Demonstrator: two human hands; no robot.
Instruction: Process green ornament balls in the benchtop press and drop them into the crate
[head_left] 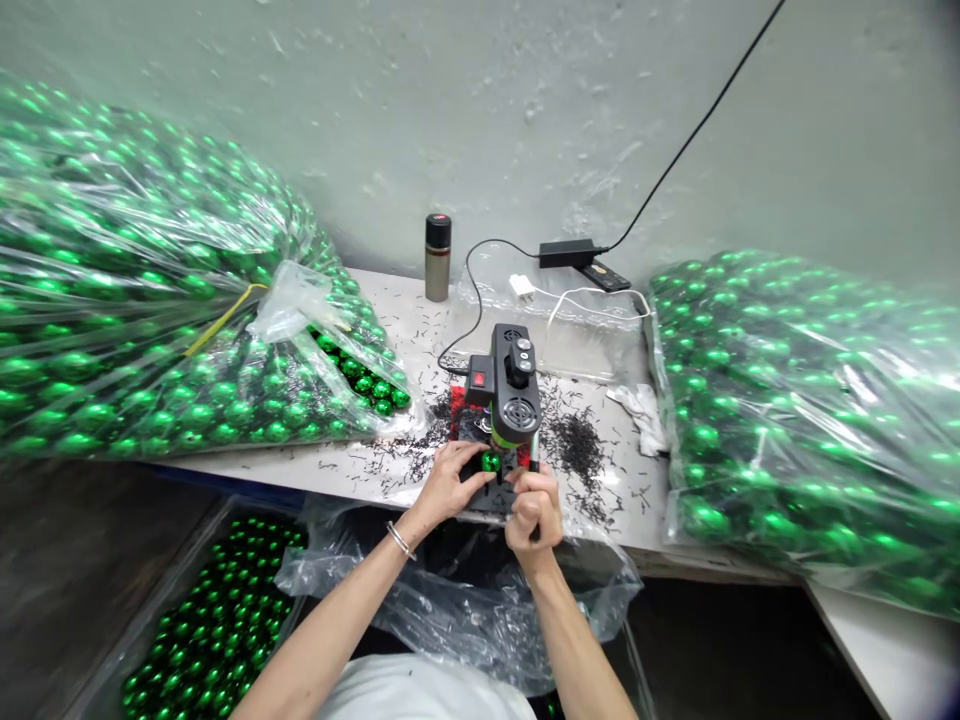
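Observation:
In the head view a small black bench drill press (515,385) with a red switch stands near the table's front edge. Beneath its head is a shiny green ball (491,461). My left hand (452,478) has its thumb and fingers closed on the ball's left side. To the right of the ball, my right hand (535,508) is wrapped round the drill press lever (534,455). Whether the drill bit touches the ball is hidden by the machine's head. Black shavings (576,445) lie around the base.
Large clear bags of green balls stand left (135,290) and right (810,410). Below left is a bin of green balls (217,620). Behind are a flask (438,258), a power adapter (566,253) and a white charger (522,288). Clear plastic sheeting (450,600) hangs over my lap.

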